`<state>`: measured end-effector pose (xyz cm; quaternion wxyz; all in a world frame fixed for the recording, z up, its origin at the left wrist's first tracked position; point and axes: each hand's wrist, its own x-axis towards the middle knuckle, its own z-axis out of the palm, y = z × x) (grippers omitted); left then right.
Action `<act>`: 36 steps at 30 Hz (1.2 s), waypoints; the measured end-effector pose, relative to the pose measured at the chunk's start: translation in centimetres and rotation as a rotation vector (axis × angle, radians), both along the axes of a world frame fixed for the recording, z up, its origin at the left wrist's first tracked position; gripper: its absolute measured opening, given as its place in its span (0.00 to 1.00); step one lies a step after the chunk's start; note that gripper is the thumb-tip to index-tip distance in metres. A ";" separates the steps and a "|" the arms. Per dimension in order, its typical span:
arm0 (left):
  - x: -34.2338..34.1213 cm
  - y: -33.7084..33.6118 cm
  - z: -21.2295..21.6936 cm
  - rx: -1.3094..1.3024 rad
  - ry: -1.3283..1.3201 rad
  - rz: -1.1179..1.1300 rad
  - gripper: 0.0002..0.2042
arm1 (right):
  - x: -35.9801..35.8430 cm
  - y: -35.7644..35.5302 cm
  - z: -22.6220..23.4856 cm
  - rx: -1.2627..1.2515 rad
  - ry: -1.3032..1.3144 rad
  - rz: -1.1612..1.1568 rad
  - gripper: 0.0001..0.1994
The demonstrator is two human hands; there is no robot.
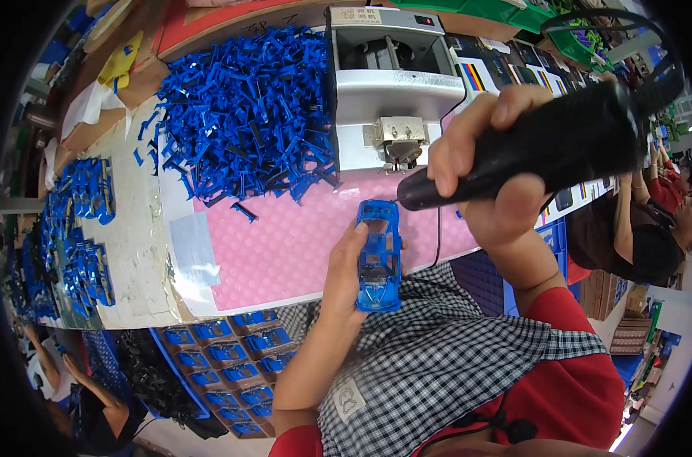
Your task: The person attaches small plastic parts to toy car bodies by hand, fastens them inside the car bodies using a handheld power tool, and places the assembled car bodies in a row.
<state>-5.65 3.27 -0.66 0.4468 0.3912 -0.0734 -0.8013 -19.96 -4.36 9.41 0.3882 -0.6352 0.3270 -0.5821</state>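
Note:
A translucent blue toy car body (378,255) stands on end over the front of the pink mat, its inside toward me. My left hand (340,263) is closed round its left side, thumb along the edge. My right hand (506,209) grips a thick black electric screwdriver (559,145), held slantwise with its narrow end toward the left. That end lies just beside the car body's upper right corner in the picture; whether they touch I cannot tell. A cable (658,84) runs from the tool's back end.
Behind the mat (285,251) stands a grey metal machine (392,91) with a nozzle at its front. Left of it lies a large heap of small blue plastic parts (247,114). Trays of blue car bodies (224,354) sit below the table's edge. Other people work at both sides.

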 end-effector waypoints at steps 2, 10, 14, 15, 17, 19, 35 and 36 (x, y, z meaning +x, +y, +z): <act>0.0 0.0 0.1 0.005 -0.002 0.010 0.19 | -0.2 0.3 -0.8 -0.020 0.027 0.080 0.30; 0.1 0.0 0.4 0.008 -0.025 0.010 0.19 | 0.0 0.7 -2.5 -0.028 -0.029 0.200 0.31; 0.1 0.0 0.3 0.004 -0.010 0.004 0.19 | 0.2 1.1 -2.7 -0.007 -0.066 0.176 0.31; 0.1 0.1 0.3 0.004 -0.006 0.009 0.19 | 0.3 1.3 -2.7 0.027 -0.073 0.150 0.30; 0.1 0.1 0.3 0.009 -0.001 0.004 0.19 | 0.2 1.4 -2.8 0.062 -0.082 0.124 0.30; 0.1 0.1 0.3 0.015 0.005 -0.002 0.19 | -0.2 1.4 -3.0 0.056 -0.019 0.094 0.29; 0.2 -0.6 0.5 -0.008 -0.016 0.036 0.17 | 0.5 -2.2 -2.9 -0.051 0.091 0.598 0.26; 0.5 -0.4 0.3 -0.042 -0.005 0.059 0.15 | 0.9 -2.3 -2.8 -0.063 0.064 0.711 0.27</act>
